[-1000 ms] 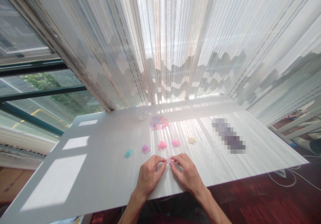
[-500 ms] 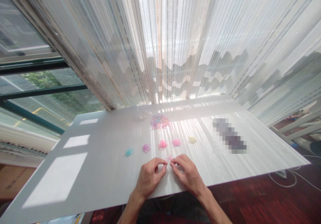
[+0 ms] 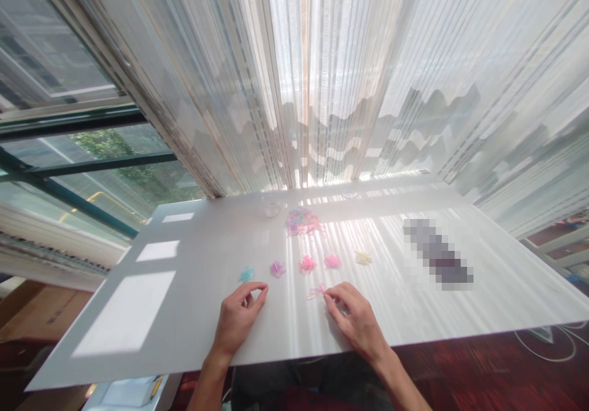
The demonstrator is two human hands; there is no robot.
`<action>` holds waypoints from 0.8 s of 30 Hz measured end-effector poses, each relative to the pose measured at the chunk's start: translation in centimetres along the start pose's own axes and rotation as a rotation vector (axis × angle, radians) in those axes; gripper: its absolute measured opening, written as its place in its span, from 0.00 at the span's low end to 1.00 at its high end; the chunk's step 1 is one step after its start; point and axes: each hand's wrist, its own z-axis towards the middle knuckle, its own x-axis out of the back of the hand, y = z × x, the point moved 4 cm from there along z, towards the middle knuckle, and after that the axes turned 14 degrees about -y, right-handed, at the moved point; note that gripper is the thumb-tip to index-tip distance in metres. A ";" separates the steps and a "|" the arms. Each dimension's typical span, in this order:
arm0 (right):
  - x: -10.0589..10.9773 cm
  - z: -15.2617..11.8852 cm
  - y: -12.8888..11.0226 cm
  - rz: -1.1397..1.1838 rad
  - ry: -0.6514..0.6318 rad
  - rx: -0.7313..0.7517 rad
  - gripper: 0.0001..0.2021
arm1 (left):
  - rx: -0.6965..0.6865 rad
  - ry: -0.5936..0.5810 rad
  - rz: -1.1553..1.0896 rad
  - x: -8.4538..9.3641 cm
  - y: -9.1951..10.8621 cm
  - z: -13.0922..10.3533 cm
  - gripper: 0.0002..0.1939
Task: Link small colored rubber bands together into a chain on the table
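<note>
My left hand (image 3: 238, 318) is over the near part of the white table (image 3: 193, 313), thumb and forefinger closed in a pinch. What it holds, if anything, is too small to make out. Just beyond it lies a small turquoise pile of rubber bands (image 3: 247, 273), with a purple pile (image 3: 277, 268) to the right. My right hand (image 3: 356, 316) is also pinched, its fingertips on a loose bunch of pale pink rubber bands (image 3: 315, 291). Behind lie a bright pink pile (image 3: 307, 264), a lighter pink pile (image 3: 332, 261) and a yellow pile (image 3: 363, 257).
A larger mixed heap of rubber bands (image 3: 304, 222) lies farther back, beside a clear round container (image 3: 271, 205). A blurred-out dark object (image 3: 437, 253) is on the right. A striped sheer curtain (image 3: 322, 80) hangs along the far edge; a window (image 3: 115, 147) is at left.
My hands were close together at the pale pink bunch. The left has moved away to the left, near the turquoise pile; the right stays at the bunch. The view has shifted slightly.
</note>
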 end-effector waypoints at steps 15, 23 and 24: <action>0.0 0.0 0.3 0.010 -0.009 -0.018 0.10 | 0.171 0.246 0.237 3.9 -3.5 0.8 0.22; -0.1 -0.1 0.2 0.025 -0.031 -0.038 0.09 | 0.217 0.222 0.271 3.4 -4.0 0.9 0.24; 0.0 -0.1 0.2 0.024 -0.030 -0.039 0.09 | 0.209 0.220 0.272 3.4 -4.0 0.8 0.24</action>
